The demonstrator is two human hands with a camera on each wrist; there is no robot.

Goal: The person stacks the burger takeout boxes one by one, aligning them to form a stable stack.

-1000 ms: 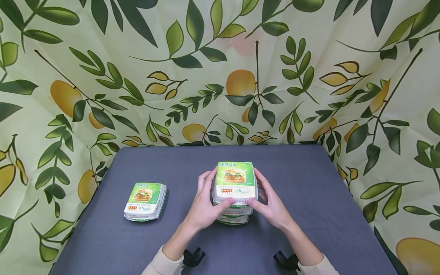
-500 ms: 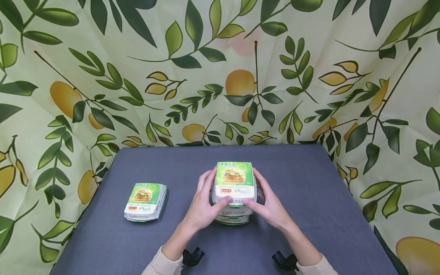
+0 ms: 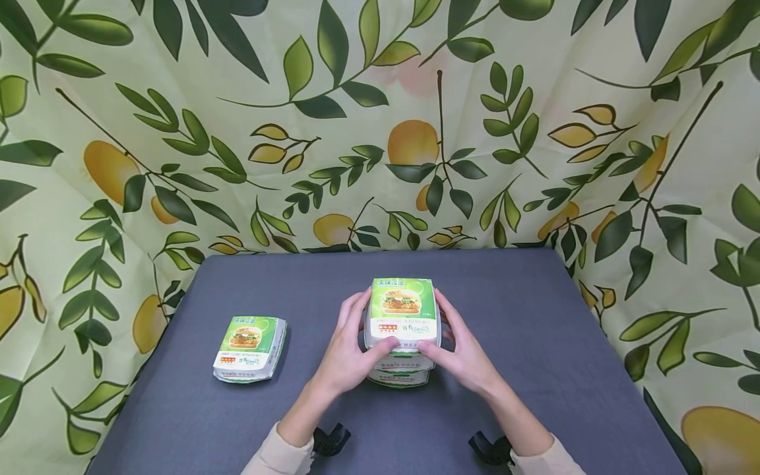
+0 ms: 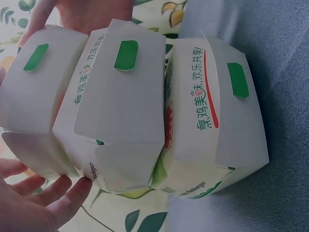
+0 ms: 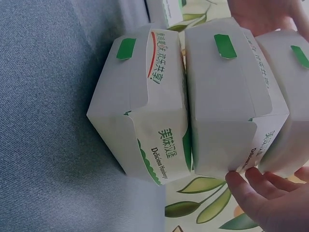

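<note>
Three paper hamburger boxes stand stacked near the middle of the table. The top box [image 3: 401, 310], green and white with a burger picture, is held between both hands. My left hand [image 3: 350, 346] grips its left side, and my right hand [image 3: 466, 346] its right side, thumbs on the front edge. Below it, the middle box [image 4: 125, 96] has the left fingertips close by its side. In the right wrist view, right fingertips touch the middle box [image 5: 222, 96] near its lower edge. The bottom box [image 4: 217, 111] rests on the table. Green tabs show on the boxes' fronts.
Another hamburger box [image 3: 251, 349] of the same kind lies alone on the left part of the blue-grey table [image 3: 505, 297]. Behind and beside the table hangs a cloth [image 3: 356, 198] printed with leaves and fruit. Black straps [image 3: 331, 441] circle the wrists.
</note>
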